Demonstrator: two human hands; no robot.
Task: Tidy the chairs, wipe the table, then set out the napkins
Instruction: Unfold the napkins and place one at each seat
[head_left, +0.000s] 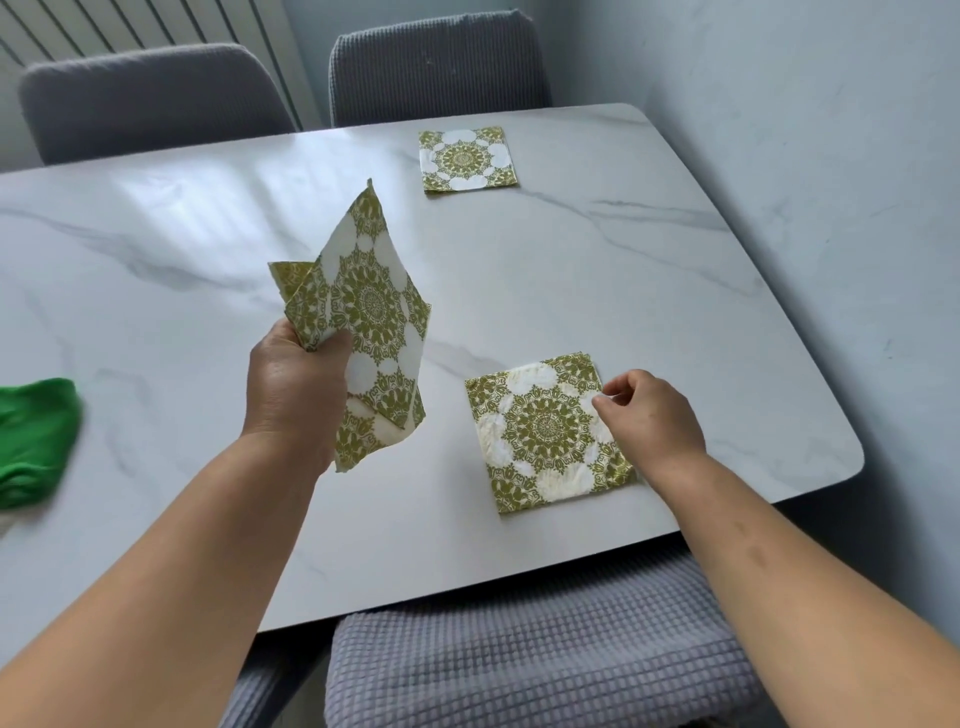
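A white marble-look table (571, 260) fills the view. One green-and-white patterned napkin (467, 158) lies flat at the far side, in front of a grey chair (436, 67). A second napkin (545, 431) lies flat near the front edge. My right hand (649, 415) rests on that napkin's right side, fingers curled and pinched at its edge. My left hand (296, 384) is raised above the table, shut on a loose bunch of napkins (369, 312) that stand up and fan out.
A green cloth (34, 441) lies bunched at the table's left edge. Another grey chair (150, 98) stands at the far left, and a grey padded seat (535, 660) is tucked under the near edge. A wall runs along the right.
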